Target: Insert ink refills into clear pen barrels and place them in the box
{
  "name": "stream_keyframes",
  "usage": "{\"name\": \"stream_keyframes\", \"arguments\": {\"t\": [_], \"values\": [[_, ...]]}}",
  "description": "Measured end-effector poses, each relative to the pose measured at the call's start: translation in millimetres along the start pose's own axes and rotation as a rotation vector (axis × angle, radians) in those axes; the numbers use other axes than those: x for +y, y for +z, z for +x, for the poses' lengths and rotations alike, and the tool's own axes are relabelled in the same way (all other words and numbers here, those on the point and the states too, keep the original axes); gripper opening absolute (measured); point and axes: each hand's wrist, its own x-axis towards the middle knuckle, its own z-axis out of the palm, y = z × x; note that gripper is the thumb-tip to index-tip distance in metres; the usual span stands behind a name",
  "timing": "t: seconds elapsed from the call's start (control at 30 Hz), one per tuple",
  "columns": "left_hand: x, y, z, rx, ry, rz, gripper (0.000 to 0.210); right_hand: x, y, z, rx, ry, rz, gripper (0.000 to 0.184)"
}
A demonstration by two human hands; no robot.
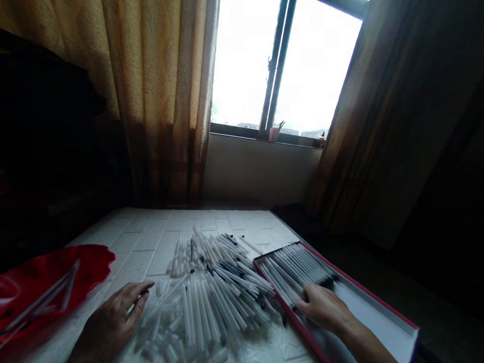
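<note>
My left hand (117, 314) hovers at the left edge of a pile of clear-white pen barrels (209, 311), thumb and fingers apart and slightly bent. A small pale patch shows between them; I cannot tell if it is an object or the table. Inside a shallow red-edged box (374, 299), my right hand (323, 306) is closed at the near end of a row of white pens (292, 269) with dark tips. Its curled fingers appear to grip a pen, mostly hidden by the hand. Short clear pieces (171, 349) lie at the pile's near side.
A red scalloped dish (86, 264) with a few long thin pieces stands at the left. Thin dark-tipped rods (235, 270) lie across the pile's far right. The white brick-patterned table (146, 227) ends before a window with curtains (161, 98).
</note>
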Motion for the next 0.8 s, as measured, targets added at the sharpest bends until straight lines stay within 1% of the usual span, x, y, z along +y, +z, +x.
{"name": "stream_keyframes", "arguments": {"t": [0.07,0.13,0.23,0.27,0.33,0.4,0.43,0.47,0.5,0.53,0.6,0.63,0.67,0.73,0.77,0.8], "values": [[0,-0.9,0,-0.002,0.039,-0.022,0.067,3,1,2,-0.010,-0.006,0.029,0.016],[0,-3.6,1,-0.002,0.061,-0.032,0.060,9,-2,1,-0.007,-0.011,0.061,0.020],[4,-9.2,2,0.007,0.090,-0.039,0.050,18,-17,-9,0.035,-0.005,0.106,0.031],[7,-11.0,3,0.014,0.101,-0.041,0.048,19,-24,-14,0.062,0.007,0.116,0.030],[13,-14.5,3,0.032,0.125,-0.043,0.045,14,-41,-27,0.204,0.018,0.171,0.023],[23,-18.3,4,0.044,0.159,-0.051,0.041,0,-55,-42,0.354,0.010,0.237,0.016],[28,-20.5,4,0.045,0.179,-0.057,0.038,-10,-60,-49,0.414,-0.032,0.296,0.016],[34,-22.9,4,0.048,0.201,-0.061,0.036,-22,-62,-55,0.447,-0.121,0.371,0.017],[41,-25.5,4,0.055,0.227,-0.062,0.034,-36,-62,-60,0.506,-0.210,0.455,0.019],[48,-28.1,4,0.064,0.251,-0.058,0.033,-50,-59,-63,0.526,-0.309,0.539,0.022],[59,-32.8,3,0.098,0.306,-0.030,0.035,-81,-49,-63,0.474,-0.491,0.704,0.024],[64,-34.4,3,0.104,0.327,-0.015,0.039,-97,-42,-60,0.400,-0.568,0.784,0.023],[68,-35.5,2,0.104,0.343,-0.005,0.043,-113,-34,-56,0.289,-0.621,0.874,0.022],[71,-35.3,1,0.086,0.349,-0.008,0.047,-140,-17,-43,0.050,-0.620,1.140,0.023],[71,-34.3,0,0.075,0.337,-0.024,0.046,-152,-9,-36,-0.089,-0.614,1.278,0.026],[71,-32.8,0,0.064,0.313,-0.047,0.043,-161,-2,-29,-0.186,-0.602,1.384,0.031]]}}
